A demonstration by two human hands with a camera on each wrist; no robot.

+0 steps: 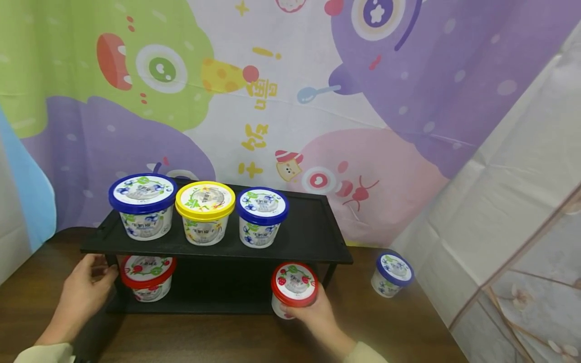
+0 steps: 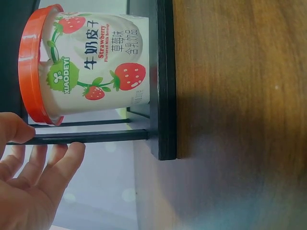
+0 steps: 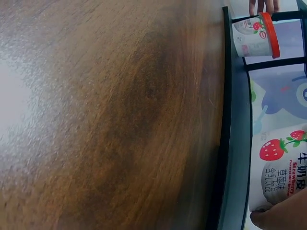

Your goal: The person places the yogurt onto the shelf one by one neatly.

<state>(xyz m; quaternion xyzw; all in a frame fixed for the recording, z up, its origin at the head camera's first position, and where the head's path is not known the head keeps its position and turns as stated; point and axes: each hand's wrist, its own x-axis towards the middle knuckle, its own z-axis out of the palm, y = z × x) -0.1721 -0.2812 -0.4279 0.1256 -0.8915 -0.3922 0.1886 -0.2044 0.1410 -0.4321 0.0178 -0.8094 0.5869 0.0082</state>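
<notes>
A black two-tier shelf (image 1: 308,217) stands on a wooden table. My right hand (image 1: 320,315) grips a red-lidded strawberry milk tub (image 1: 295,285) at the right end of the lower tier; in the right wrist view a thumb presses that tub (image 3: 278,165) near its base. My left hand (image 1: 86,290) is at the shelf's left front post (image 2: 91,138), the thumb and fingertips on either side of it. Just right of that post, another red-lidded strawberry tub (image 1: 147,279) sits upright on the lower tier.
On the upper tier stand a blue-lidded tub (image 1: 144,206), a yellow-lidded tub (image 1: 205,213) and a second blue-lidded tub (image 1: 262,217). Another blue-lidded tub (image 1: 392,274) is on the table (image 1: 227,338) to the right. A cartoon-printed cloth (image 1: 281,116) hangs behind.
</notes>
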